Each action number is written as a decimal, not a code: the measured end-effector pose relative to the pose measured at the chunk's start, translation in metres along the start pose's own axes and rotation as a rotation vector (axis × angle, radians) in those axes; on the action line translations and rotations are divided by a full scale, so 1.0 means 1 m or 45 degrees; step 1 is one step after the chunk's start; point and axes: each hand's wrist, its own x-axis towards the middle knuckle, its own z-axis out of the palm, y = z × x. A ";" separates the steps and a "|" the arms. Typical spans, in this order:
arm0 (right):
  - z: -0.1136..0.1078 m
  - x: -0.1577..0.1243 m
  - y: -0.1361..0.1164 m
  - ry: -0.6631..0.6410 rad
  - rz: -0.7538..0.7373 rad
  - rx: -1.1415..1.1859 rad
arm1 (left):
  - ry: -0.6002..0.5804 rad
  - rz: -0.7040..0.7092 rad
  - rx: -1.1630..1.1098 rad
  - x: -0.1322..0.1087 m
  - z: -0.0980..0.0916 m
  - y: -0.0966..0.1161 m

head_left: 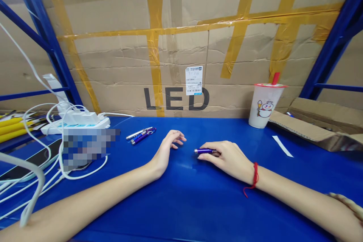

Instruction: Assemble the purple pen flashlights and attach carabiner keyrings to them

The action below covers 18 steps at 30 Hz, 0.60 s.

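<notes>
My right hand (227,155) is closed around a short purple penlight (204,151) with a silver end, just above or on the blue tabletop; thumb and index finger pinch it, and its rear is hidden in the palm. To the left, my left hand (169,148) has its fingers loosely curved and apart, holding nothing, its side near the table. Beyond it lie a silver pen-like tube (138,133) and a second purple penlight (141,137) with a clip at its far end, side by side.
White cables surround a power strip (85,123) and a phone (34,159) at left. A blurred-out patch covers something beside them. A lidded cup (266,106) with a red straw, a white paper strip (282,146) and an open cardboard box (320,128) are at right. Taped cardboard (124,72) stands behind.
</notes>
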 end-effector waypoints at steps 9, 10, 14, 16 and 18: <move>0.000 0.000 0.000 -0.002 0.000 0.001 | -0.017 0.001 0.027 0.000 -0.001 -0.001; 0.000 0.000 -0.001 -0.008 0.005 -0.002 | -0.018 0.000 0.030 0.000 -0.001 -0.001; 0.000 0.000 -0.002 0.008 0.007 0.002 | -0.022 -0.001 0.027 0.000 -0.001 -0.001; 0.000 -0.001 -0.003 0.007 -0.008 0.009 | -0.023 0.001 0.019 0.000 -0.001 -0.001; 0.000 -0.002 -0.002 0.000 -0.029 0.009 | -0.026 0.001 0.019 0.001 -0.002 -0.002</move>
